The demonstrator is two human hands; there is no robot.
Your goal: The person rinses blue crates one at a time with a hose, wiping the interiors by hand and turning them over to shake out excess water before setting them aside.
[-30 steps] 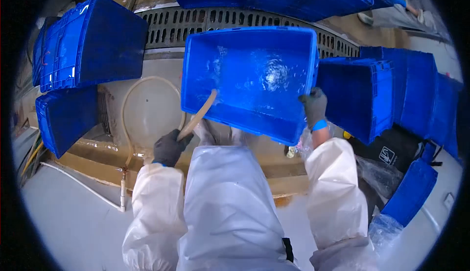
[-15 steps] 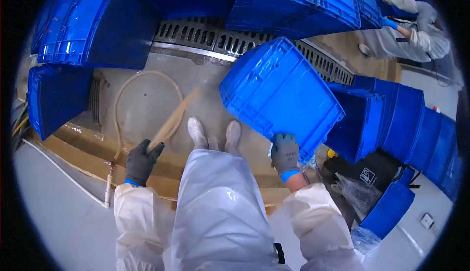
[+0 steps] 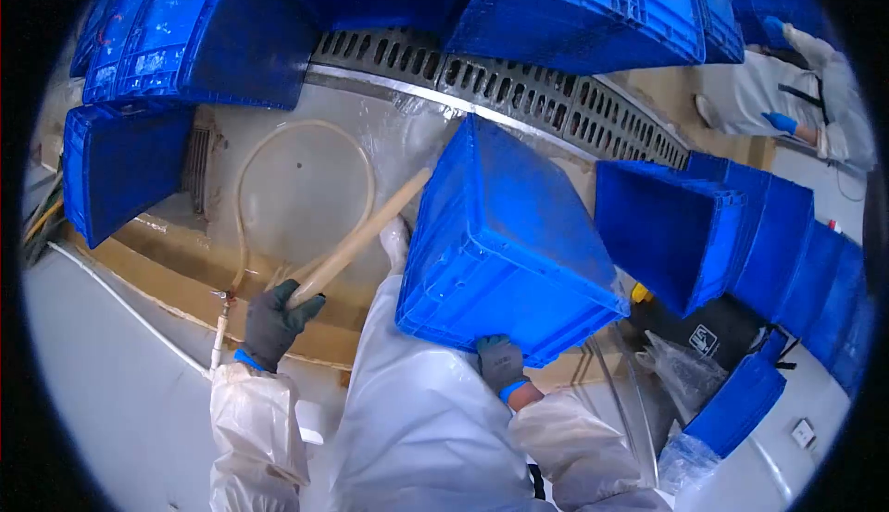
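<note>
The left hand wears a dark glove and is wrapped tight around a tan hose. The hose end points up and away toward the wet floor, so the water goes where the hand aims it. I think a thin spray comes out of the tip, but it is too blurry to be sure. The rest of the hose lies in a big loop on the floor behind.

The right hand, in a grey glove with a blue cuff, grips the low edge of a blue crate. The fingers are closed over the rim. The crate is tipped up on its side in front of the person's body, with its bottom facing the camera. Held this way, water can run out of it.

A white boot peeks out just left of the crate. Behind it a long metal drain grate runs across the floor. More blue crates lean over the grate, likely so they can drip into it. Another row of crates stands close together on the right. Far off at the top right, another person in white bends down.
</note>
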